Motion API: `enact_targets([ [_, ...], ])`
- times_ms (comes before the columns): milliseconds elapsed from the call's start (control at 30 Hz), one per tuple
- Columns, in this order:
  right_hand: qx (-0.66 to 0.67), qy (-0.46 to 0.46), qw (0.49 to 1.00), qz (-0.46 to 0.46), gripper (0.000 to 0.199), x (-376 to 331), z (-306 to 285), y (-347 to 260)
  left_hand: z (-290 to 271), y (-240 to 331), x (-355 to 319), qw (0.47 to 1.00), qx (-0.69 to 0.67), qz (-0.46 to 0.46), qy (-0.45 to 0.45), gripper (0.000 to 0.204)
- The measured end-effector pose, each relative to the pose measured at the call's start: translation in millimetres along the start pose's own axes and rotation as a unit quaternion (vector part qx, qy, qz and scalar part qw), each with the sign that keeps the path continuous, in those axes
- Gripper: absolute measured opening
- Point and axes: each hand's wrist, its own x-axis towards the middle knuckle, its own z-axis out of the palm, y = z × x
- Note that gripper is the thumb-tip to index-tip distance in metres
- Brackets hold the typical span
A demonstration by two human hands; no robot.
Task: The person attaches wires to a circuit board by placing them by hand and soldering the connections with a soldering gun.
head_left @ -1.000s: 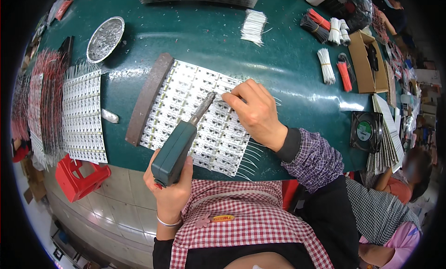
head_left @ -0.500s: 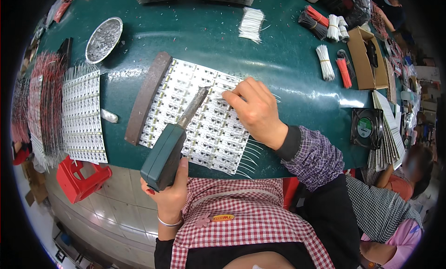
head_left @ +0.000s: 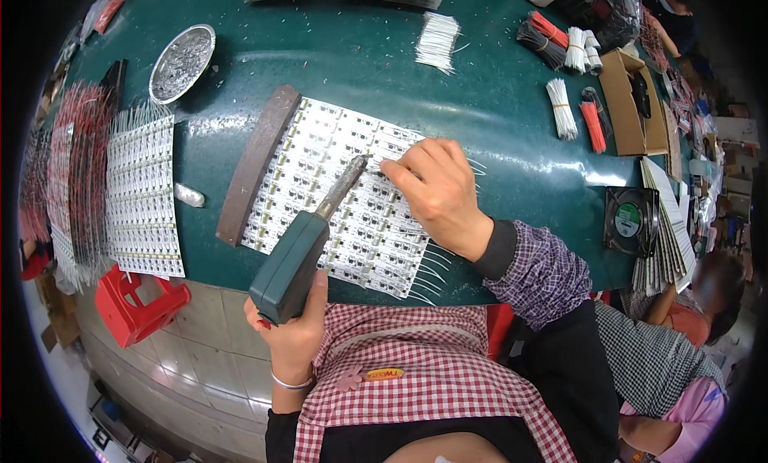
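My left hand [head_left: 292, 335] is closed round the handle of a dark green soldering gun [head_left: 290, 263]. Its metal tip [head_left: 360, 164] points up and right, at the surface of a white circuit board panel [head_left: 376, 247] bearing rows of small parts. Over the panel's upper right, my right hand [head_left: 444, 193] pinches a thin white wire, mostly hidden by the fingers, close to the soldering tip. More white wires [head_left: 432, 271] stick out from the panel's right edge. A brown bar [head_left: 254, 171] lies along its left edge.
Left of the panel are a metal bowl [head_left: 182, 63] of silvery scraps, a wired panel [head_left: 144, 199] and red-wired panels [head_left: 76, 175]. White wires [head_left: 437, 43] lie at the back. Wire bundles [head_left: 562, 109], a cardboard box [head_left: 636, 103] and a black fan [head_left: 630, 221] stand right; a co-worker sits nearby.
The soldering tip has shifted slightly right and down on the panel, nearer my right fingertips. My right hand stays pinched in nearly the same place.
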Motion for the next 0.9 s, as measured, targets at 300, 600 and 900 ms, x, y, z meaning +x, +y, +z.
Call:
enact_targets([
  [300,0.002,-0.001,1.0,0.006,0.025,0,1,0,-1,-22,-10,0.999,0.034,0.019,-0.016,0.036],
  [600,-0.002,-0.003,1.0,0.007,0.022,-1,2,1,-2,-5,-3,0.999,0.042,0.01,-0.004,0.027],
  [900,0.005,0.003,1.0,0.008,0.024,-2,-1,-1,-2,3,-4,0.998,-0.007,-0.053,0.027,0.022],
])
